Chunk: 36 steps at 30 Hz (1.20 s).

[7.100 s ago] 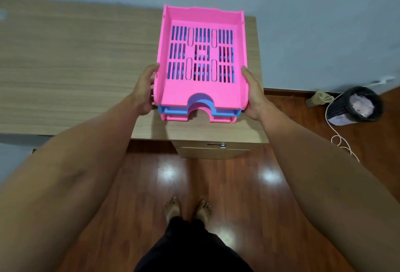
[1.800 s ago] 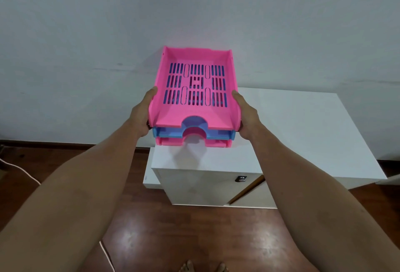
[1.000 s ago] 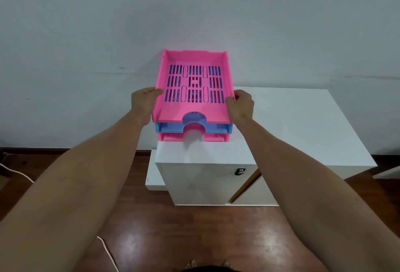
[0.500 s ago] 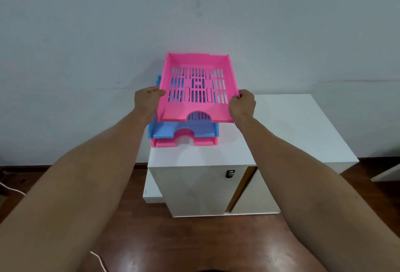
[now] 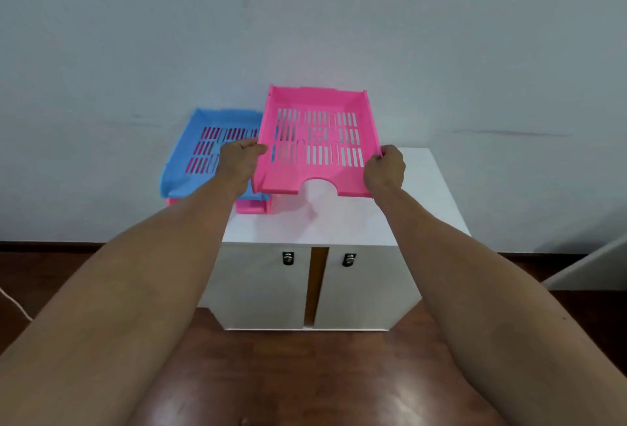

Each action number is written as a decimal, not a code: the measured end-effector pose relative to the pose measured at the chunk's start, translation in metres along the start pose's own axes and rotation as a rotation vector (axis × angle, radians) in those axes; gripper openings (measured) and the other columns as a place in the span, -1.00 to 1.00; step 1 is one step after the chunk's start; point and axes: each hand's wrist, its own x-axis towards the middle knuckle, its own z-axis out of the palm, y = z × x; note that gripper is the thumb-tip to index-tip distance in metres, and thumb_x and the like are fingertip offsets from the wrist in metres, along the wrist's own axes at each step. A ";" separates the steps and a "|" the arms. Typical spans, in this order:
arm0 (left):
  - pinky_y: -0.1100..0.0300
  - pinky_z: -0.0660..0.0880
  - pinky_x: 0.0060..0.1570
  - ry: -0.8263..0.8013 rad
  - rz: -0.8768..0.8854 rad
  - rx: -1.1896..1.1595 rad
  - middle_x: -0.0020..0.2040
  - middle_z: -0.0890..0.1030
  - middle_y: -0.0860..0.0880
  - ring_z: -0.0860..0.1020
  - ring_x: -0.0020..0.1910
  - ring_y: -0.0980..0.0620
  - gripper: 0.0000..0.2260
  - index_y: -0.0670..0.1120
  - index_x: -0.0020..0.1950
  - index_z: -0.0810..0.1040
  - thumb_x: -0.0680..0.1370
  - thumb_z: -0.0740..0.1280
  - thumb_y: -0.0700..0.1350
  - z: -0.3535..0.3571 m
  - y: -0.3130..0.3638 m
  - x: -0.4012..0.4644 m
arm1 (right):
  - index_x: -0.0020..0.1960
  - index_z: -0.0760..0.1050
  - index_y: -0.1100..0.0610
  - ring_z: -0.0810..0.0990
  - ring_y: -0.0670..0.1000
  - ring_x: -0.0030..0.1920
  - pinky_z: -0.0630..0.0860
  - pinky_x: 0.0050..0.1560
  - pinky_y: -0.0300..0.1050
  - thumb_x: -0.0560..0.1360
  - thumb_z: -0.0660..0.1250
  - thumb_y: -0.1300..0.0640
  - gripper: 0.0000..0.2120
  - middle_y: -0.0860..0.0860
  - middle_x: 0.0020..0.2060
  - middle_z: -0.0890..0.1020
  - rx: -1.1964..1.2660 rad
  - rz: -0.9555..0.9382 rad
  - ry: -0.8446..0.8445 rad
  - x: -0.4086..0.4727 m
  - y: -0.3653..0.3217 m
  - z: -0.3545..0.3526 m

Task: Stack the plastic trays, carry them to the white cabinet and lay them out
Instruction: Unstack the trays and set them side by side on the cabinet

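Dark wood floor nearest, two bare forearms reaching forward over it. White cabinet stands against the pale wall, two doors with small metal latches, a narrow gap between them. Left hand and right hand each clamp a side wall of the pink tray, near its front corners; it hangs in the air over the right half of the cabinet top, front edge with the half-round notch toward the person, tilted slightly. Fingers of the left hand curl over the rim, pressed close together, thumb side hidden; the right hand's fingers are closed round the opposite edge in a pinch, tips out of sight. Behind the left hand, the blue tray sits nested on a second pink tray, both at the cabinet's left end and seeming to overhang its left edge. Likely step: laying out the first tray. Risks, as I judge them: the left wrist is just beside the blue tray and could nudge that overhanging pair off the side; setting the held tray too far right or forward could leave it teetering on the edge.
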 end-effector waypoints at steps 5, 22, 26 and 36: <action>-0.09 0.49 0.33 0.010 -0.049 0.015 0.27 0.62 -0.22 0.60 0.24 -0.19 -0.58 -0.25 0.33 0.56 0.48 0.48 -0.26 0.032 -0.020 -0.040 | 0.21 0.52 0.27 0.61 0.16 -0.02 0.61 -0.01 0.07 0.63 0.11 0.30 -0.75 0.12 0.02 0.62 -0.016 0.009 -0.055 0.003 0.042 -0.027; 0.01 0.53 0.22 0.033 -0.197 0.121 0.30 0.61 -0.21 0.59 0.08 -0.10 -0.64 -0.26 0.36 0.53 0.56 0.39 -0.30 0.039 -0.109 -0.066 | 0.25 0.47 0.28 0.55 0.10 0.00 0.50 -0.02 -0.02 0.66 0.10 0.34 -0.76 0.06 0.01 0.54 -0.017 0.097 -0.173 -0.024 0.131 0.003; -0.02 0.53 0.24 0.050 -0.218 0.133 0.31 0.60 -0.19 0.57 0.09 -0.09 -0.64 -0.22 0.37 0.52 0.57 0.38 -0.29 0.039 -0.123 -0.059 | 0.27 0.44 0.27 0.54 0.07 0.01 0.48 -0.02 -0.05 0.67 0.11 0.34 -0.77 0.04 0.03 0.52 -0.028 0.117 -0.202 -0.026 0.137 0.012; -0.05 0.57 0.20 0.083 -0.205 0.201 0.21 0.63 -0.22 0.62 0.13 -0.16 -0.58 -0.27 0.32 0.53 0.48 0.48 -0.31 0.027 -0.131 -0.058 | 0.18 0.55 0.22 0.57 0.08 -0.12 0.42 -0.20 -0.16 0.58 0.22 0.25 -0.78 0.05 -0.05 0.58 -0.091 0.162 -0.247 -0.014 0.132 0.016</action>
